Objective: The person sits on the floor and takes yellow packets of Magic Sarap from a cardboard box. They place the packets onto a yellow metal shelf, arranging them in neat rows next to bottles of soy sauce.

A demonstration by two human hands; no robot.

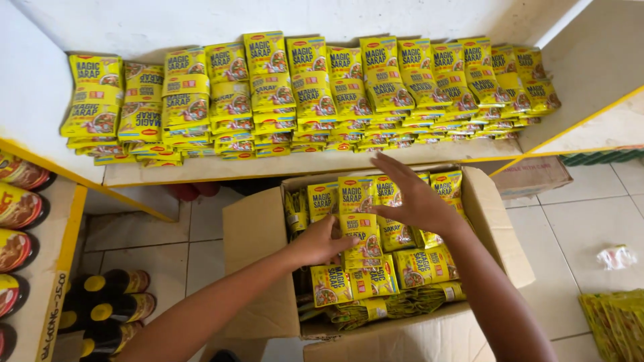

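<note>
- Sachets (365,231), yellow, stand packed in the open cardboard box (258,241) below the shelf (201,171).
- Left hand (318,243) pinches a sachet strip; right hand (416,198) hovers wide over the packs.
- Picking-out step, I judge; next needs a firm grip and a lift.

Dark bottles (111,305) (lower left) and yellow packets (617,322) run off the frame's edges.
</note>
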